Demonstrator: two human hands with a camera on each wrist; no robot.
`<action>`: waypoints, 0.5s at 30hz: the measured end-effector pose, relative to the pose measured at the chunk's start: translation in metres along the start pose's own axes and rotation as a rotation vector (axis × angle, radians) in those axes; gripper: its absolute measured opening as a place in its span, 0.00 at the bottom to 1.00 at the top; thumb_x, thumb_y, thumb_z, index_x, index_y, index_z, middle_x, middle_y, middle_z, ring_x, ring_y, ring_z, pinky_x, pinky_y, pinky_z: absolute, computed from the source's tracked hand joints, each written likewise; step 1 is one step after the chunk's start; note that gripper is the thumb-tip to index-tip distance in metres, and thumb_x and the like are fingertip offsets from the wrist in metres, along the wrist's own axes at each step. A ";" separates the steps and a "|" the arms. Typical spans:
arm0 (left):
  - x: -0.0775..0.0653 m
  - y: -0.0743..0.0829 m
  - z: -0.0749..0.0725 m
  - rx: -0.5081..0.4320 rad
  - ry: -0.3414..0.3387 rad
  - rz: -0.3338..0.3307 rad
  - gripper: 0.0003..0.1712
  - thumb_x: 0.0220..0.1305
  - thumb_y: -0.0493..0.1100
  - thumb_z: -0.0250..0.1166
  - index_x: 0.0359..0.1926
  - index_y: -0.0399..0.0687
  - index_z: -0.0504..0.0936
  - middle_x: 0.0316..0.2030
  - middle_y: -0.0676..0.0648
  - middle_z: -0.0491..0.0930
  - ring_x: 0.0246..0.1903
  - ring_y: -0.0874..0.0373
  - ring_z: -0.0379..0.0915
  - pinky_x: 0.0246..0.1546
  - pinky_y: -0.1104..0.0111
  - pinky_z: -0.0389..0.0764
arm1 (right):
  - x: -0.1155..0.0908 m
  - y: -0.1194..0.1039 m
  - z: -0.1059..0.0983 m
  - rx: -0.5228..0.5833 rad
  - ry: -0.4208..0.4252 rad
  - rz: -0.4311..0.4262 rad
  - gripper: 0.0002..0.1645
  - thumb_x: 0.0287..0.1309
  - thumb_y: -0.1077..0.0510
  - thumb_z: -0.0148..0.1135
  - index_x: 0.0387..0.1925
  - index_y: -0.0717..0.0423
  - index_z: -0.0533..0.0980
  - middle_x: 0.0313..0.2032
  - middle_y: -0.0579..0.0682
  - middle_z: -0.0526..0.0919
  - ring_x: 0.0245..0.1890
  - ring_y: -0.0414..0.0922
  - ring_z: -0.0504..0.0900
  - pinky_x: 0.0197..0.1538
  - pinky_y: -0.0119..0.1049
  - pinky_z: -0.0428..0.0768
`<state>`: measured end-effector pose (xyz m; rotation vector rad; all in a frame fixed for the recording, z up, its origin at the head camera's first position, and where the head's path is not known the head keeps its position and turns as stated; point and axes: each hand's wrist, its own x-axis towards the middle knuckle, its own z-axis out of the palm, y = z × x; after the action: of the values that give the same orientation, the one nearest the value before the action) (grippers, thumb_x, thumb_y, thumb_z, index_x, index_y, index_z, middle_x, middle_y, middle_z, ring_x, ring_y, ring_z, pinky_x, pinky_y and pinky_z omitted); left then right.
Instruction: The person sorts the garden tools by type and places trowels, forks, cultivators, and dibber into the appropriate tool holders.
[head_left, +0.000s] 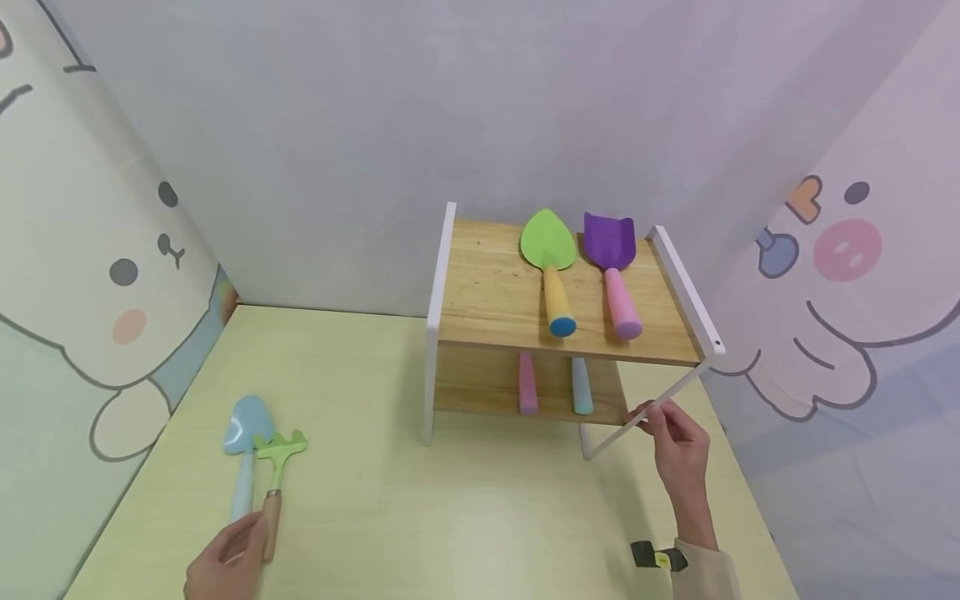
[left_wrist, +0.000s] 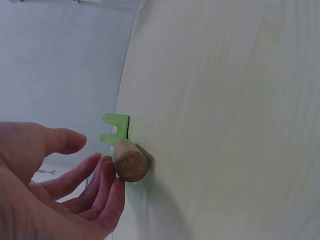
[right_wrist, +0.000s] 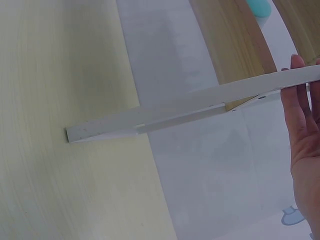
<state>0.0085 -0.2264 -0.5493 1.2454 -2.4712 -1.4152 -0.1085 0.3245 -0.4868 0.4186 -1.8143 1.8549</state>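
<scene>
At the lower left, my left hand (head_left: 227, 560) is beside the wooden handle of a small green hand rake (head_left: 277, 454). In the left wrist view, the thumb stands apart from the relaxed fingers, whose tips touch or nearly touch that handle (left_wrist: 131, 164). A light-blue toy shovel (head_left: 247, 429) lies next to the rake, its handle end partly hidden by the left hand. On the right, my right hand (head_left: 681, 446) holds the slanted white leg (head_left: 630, 425) of a two-tier wooden shelf (head_left: 487, 292). Its fingers bend around the white bar (right_wrist: 195, 102) in the right wrist view.
On the upper tier lie a green trowel (head_left: 548, 242) with a yellow handle and a purple shovel (head_left: 610, 242) with a pink one. Pink (head_left: 528, 387) and light-blue handles (head_left: 582, 387) show on the lower tier. Printed curtains surround the pale table (head_left: 360, 517).
</scene>
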 end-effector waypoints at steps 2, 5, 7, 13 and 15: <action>0.002 -0.002 0.000 0.008 -0.018 -0.015 0.27 0.73 0.54 0.62 0.60 0.39 0.80 0.51 0.36 0.85 0.26 0.84 0.65 0.26 0.84 0.73 | 0.000 0.000 0.000 -0.014 0.005 0.011 0.08 0.70 0.77 0.52 0.41 0.85 0.75 0.35 0.50 0.88 0.35 0.41 0.90 0.44 0.33 0.87; 0.005 -0.006 0.002 0.018 -0.054 -0.037 0.28 0.72 0.53 0.64 0.62 0.38 0.79 0.53 0.36 0.84 0.28 0.79 0.69 0.33 0.73 0.80 | -0.001 -0.002 0.001 -0.040 0.015 0.028 0.09 0.71 0.76 0.53 0.41 0.85 0.75 0.35 0.48 0.88 0.35 0.40 0.90 0.44 0.32 0.87; 0.007 -0.009 0.004 0.019 -0.079 -0.056 0.28 0.71 0.53 0.65 0.62 0.39 0.78 0.54 0.35 0.83 0.30 0.75 0.71 0.39 0.63 0.82 | -0.001 -0.003 0.001 -0.048 0.019 0.038 0.09 0.71 0.75 0.53 0.40 0.85 0.74 0.36 0.47 0.88 0.35 0.40 0.90 0.44 0.32 0.87; 0.010 -0.012 0.010 0.008 -0.112 -0.074 0.31 0.66 0.52 0.69 0.63 0.38 0.77 0.51 0.37 0.85 0.31 0.71 0.73 0.46 0.50 0.79 | -0.001 -0.003 0.001 -0.056 0.025 0.060 0.09 0.71 0.75 0.53 0.40 0.85 0.74 0.36 0.47 0.88 0.36 0.39 0.90 0.44 0.32 0.86; 0.010 -0.012 0.010 0.013 -0.118 -0.072 0.32 0.65 0.52 0.70 0.63 0.38 0.76 0.50 0.37 0.85 0.31 0.71 0.74 0.45 0.52 0.79 | -0.001 -0.003 0.001 -0.059 0.025 0.068 0.09 0.71 0.75 0.53 0.40 0.85 0.74 0.36 0.47 0.88 0.36 0.39 0.90 0.44 0.32 0.86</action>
<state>0.0047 -0.2291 -0.5673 1.3031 -2.5387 -1.5351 -0.1057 0.3229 -0.4848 0.3146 -1.8829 1.8374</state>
